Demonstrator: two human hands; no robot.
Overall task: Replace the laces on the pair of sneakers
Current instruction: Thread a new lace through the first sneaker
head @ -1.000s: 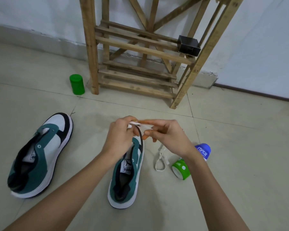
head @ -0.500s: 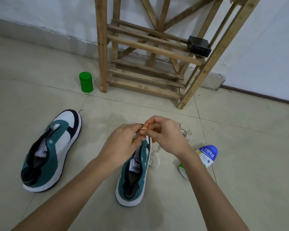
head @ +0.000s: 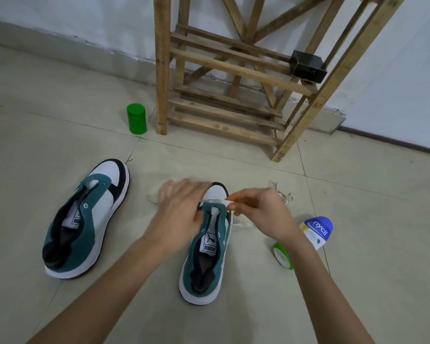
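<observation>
Two hands meet over the centre sneaker (head: pixel 209 256), whose toe points up-frame. The right hand (head: pixel 261 212) pinches the white lace (head: pixel 214 201), which runs crosswise over its forefoot toward the left hand (head: pixel 181 209). That hand is blurred, fingers spread, grasping nothing visible.

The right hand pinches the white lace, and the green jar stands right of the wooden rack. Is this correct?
No: the head view shows the green jar left of the wooden rack; the right hand pinches the white lace.

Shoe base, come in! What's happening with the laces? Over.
Right hand pinching white lace over near sneaker, toe end. Left hand blurred, grip unclear. Nothing blocking.
</observation>
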